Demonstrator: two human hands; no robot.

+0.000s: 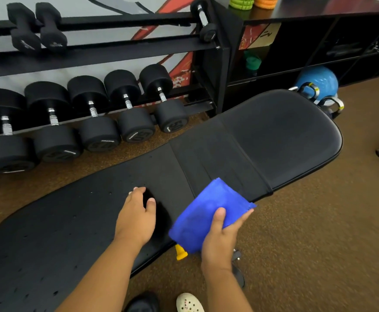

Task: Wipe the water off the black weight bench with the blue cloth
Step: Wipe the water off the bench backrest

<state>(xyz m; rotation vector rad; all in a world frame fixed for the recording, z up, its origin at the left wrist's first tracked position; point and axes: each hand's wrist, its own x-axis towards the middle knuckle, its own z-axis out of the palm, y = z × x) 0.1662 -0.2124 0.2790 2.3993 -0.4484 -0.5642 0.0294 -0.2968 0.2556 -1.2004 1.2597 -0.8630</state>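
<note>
Black padding covers the weight bench (274,140), which runs diagonally from lower left to upper right across a brown floor (319,233); its lower left end is cut off by the frame edge. Small dark specks dot the near pad, and whether they are water drops is hard to tell. The left hand (136,218) hovers or rests over the bench's middle with fingers loosely spread, holding nothing; contact with the pad is unclear. Just right of it, at the bench's near edge, the right hand (221,240) pinches the folded blue cloth (206,210), thumb on top, fingers hidden beneath. A yellow knob (180,253) peeks out under the cloth. Beyond the bench, black dumbbells (125,109) line a rack (220,59), some cropped at left. A blue kettlebell (317,81) sits partly hidden behind the bench's far end.
</note>
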